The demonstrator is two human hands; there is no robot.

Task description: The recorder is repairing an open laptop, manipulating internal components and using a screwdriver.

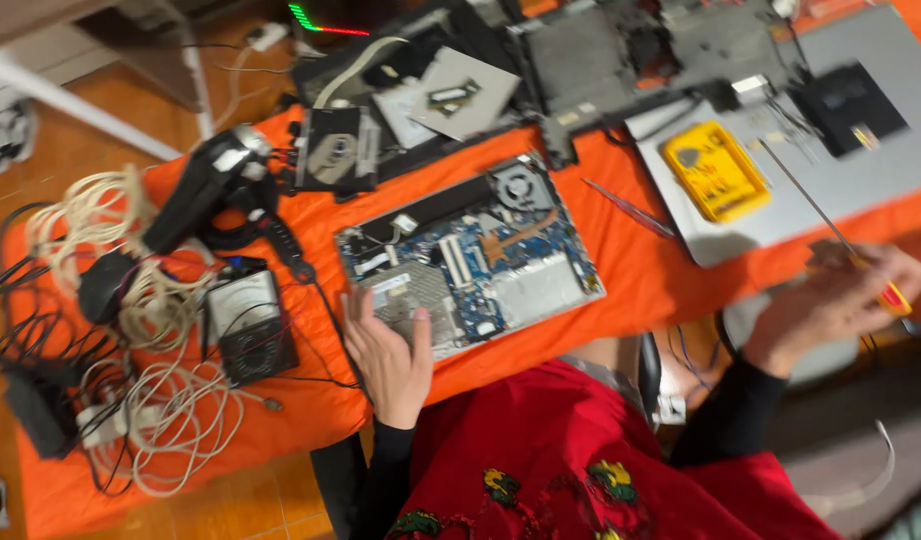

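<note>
My left hand [389, 352] lies flat and open, fingers spread, its fingertips touching the near left corner of the opened laptop base [471, 255]; it grips nothing. The base stretches away from that hand, up and to the right, tilted on the orange cloth [631, 270] that covers the bench. Its cover is off, showing a blue circuit board, a round fan at the corner farthest from my left hand, a copper heat pipe beside the fan, and silvery plates along the near edge.

My right hand [841, 300] is well off to the right of the base, closed around the yellow and red handle of a screwdriver [831, 228]; the thin shaft slants up and left from my fingers, over a grey laptop lid [871, 175]. Just beyond the shaft's tip sits a yellow tray [716, 170]. Left of my left hand lies a black meter [246, 322] among tangled white cables [171, 410].
</note>
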